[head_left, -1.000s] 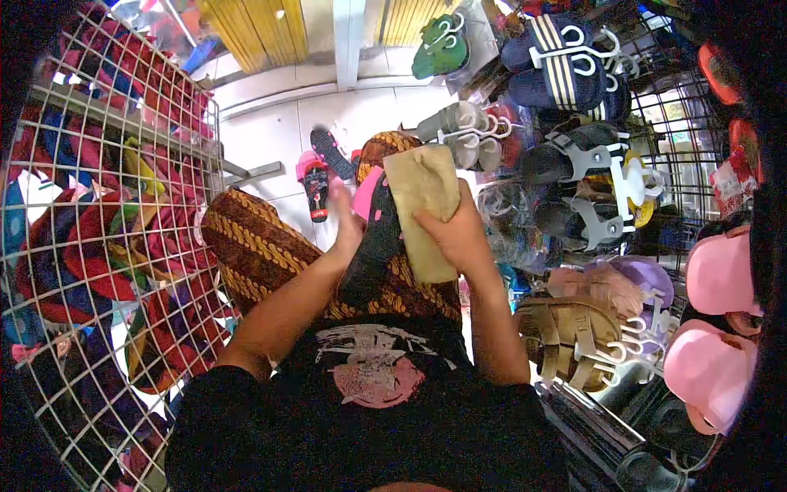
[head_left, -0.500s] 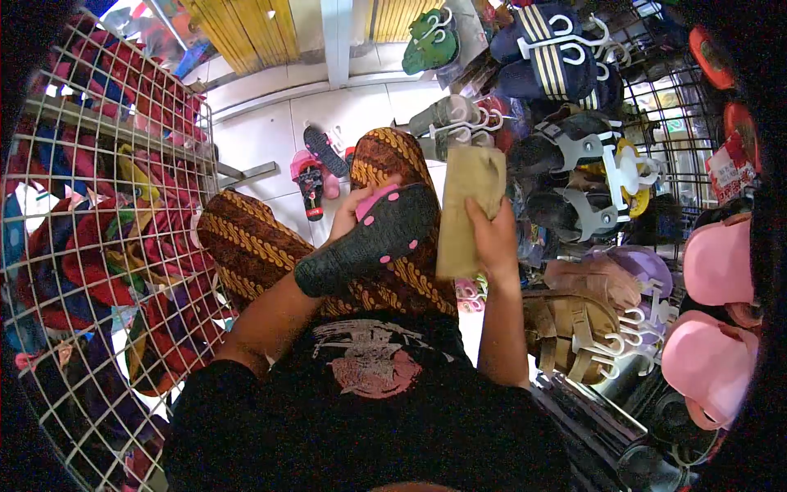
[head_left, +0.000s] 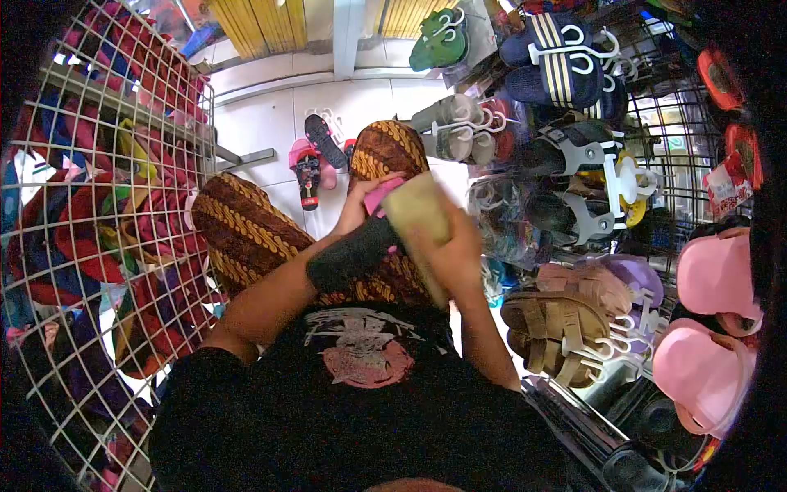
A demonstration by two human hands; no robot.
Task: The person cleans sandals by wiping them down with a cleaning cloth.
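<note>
My left hand (head_left: pixel 354 211) is wrapped around the pink strap part of a black sandal (head_left: pixel 348 258), whose dark sole with pink dots faces me above my lap. In my right hand (head_left: pixel 457 252), smeared a little by motion, is a folded tan cloth (head_left: pixel 416 211). The cloth overlaps the toe half of the sole and hides much of it. Below both hands are my knees in brown patterned trousers (head_left: pixel 246 225).
A wire rack (head_left: pixel 106 205) with colourful sandals rises on my left. Pink and black sandals (head_left: pixel 316 164) lie on the white tiled floor ahead. To my right hang navy striped slides (head_left: pixel 553 61), brown sandals (head_left: pixel 557 332) and pink clogs (head_left: pixel 713 275).
My right hand has brought the tan cloth leftward from beside the sandal onto its sole. The left hand keeps its hold on the sandal. The view has shifted slightly.
</note>
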